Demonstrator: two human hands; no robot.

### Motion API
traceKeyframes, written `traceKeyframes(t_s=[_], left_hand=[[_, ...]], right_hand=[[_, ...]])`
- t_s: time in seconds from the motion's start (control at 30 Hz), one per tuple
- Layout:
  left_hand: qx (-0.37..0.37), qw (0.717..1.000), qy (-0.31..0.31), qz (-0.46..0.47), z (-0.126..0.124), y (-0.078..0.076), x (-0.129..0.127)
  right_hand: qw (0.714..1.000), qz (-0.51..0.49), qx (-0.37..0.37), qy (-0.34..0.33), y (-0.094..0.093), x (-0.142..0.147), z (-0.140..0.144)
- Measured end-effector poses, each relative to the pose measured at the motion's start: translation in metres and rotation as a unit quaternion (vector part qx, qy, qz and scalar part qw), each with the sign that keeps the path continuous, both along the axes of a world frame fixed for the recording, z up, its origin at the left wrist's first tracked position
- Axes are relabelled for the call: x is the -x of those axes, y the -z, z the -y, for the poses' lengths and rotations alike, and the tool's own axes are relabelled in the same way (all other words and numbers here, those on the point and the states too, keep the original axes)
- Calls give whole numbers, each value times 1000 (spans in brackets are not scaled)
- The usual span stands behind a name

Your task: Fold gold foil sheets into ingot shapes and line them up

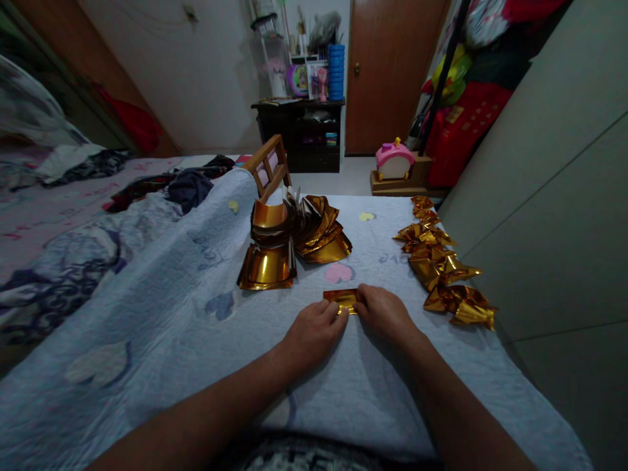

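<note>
Qty: 1 L hand (314, 330), 1 R hand (387, 313), 1 gold foil strip (343, 296); stacked foil sheets (267, 267), many, no. unclear; folded foil pcs (432, 267), min. 4, overlapping, exact no. unclear; 1 pink toy (394, 154), 1 blk cabinet (272, 127), 1 blue cylinder (336, 73), 1 doorknob (356, 68).

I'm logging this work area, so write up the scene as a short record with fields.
Left hand: left hand, fingers on the near left part of a foil strip
Right hand: right hand, gripping the strip's right end
Surface: pale blue cloth with heart prints
Beyond the hands, to the left: curling pile of gold foil sheets
Far right: row of crinkled foil shapes near the cloth's edge
Background: dark cabinet, brown door, pink toy
</note>
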State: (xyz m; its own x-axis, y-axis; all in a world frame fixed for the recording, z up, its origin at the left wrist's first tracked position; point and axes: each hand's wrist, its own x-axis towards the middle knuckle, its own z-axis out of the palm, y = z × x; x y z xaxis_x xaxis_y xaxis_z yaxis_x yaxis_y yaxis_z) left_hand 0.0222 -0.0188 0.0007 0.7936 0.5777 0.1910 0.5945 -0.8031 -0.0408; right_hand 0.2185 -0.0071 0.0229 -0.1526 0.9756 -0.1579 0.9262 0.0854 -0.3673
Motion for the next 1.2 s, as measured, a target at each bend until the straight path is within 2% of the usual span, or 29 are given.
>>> traceKeyframes(t_s=[0.07, 0.17, 0.23, 0.3, 0.4, 0.53, 0.67, 0.93, 1.2], left_hand=[[7, 1000, 0, -6, 0, 0, -1], [9, 1000, -1, -7, 0, 1, -3], [7, 1000, -1, -4, 0, 1, -3], [3, 1000, 0, 1, 0, 1, -2], [0, 1000, 2, -2, 1, -1, -2], [-3, 1000, 9, 1, 1, -2, -1], [-6, 1000, 14, 12, 2, 0, 4], [-18, 999, -14, 28, 12, 5, 16], [-16, 999, -33, 30, 14, 7, 16]], right_hand=[[999, -42, -4, 15, 1, -4, -2], [985, -164, -37, 45, 0, -11, -4], [966, -249, -60, 32, -3, -11, -3], [954, -293, -59, -10, -4, -8, 0], [969, -236, -43, -58, -1, 1, 4], [995, -76, -47, -51, 6, 14, 5], [999, 3, -41, -32, 7, 21, 6], [996, 53, -70, -25, 6, 32, 11], [994, 62, -84, -12, 6, 41, 14]])
